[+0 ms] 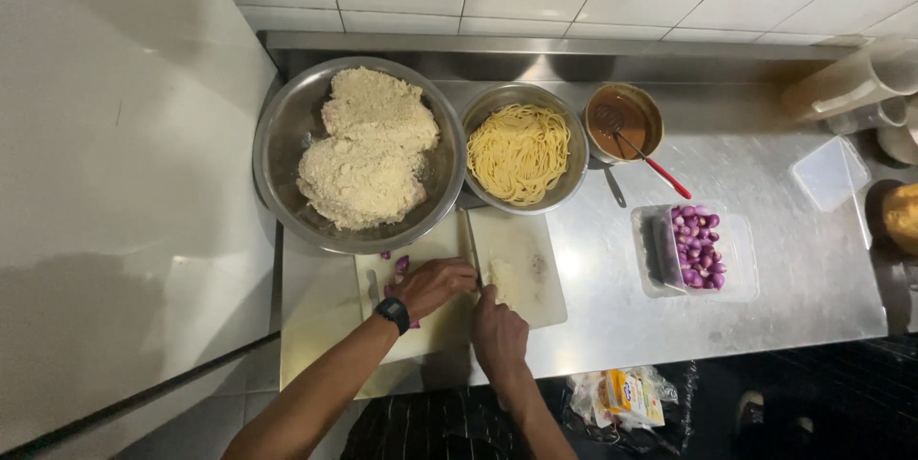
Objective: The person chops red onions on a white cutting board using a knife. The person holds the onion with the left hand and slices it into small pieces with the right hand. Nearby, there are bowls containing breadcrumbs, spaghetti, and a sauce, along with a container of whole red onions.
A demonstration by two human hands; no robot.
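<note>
Knife (471,248) clamped in right hand (499,334) fingers; left hand (435,283) fingers curled together on cutting board (521,273); bare tabletop (612,317) at three o'clock.

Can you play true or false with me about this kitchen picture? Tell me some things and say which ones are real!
1. The noodles sit in a metal bowl. True.
2. The left hand wears a black watch. True.
3. The purple shallots are in the big bowl. False: they lie in a clear plastic tub; the big bowl holds pale crumbly lumps.
4. Both hands are over the cutting board. True.
5. The right hand holds a red-handled whisk. False: the whisk rests in the brown sauce bowl.
</note>
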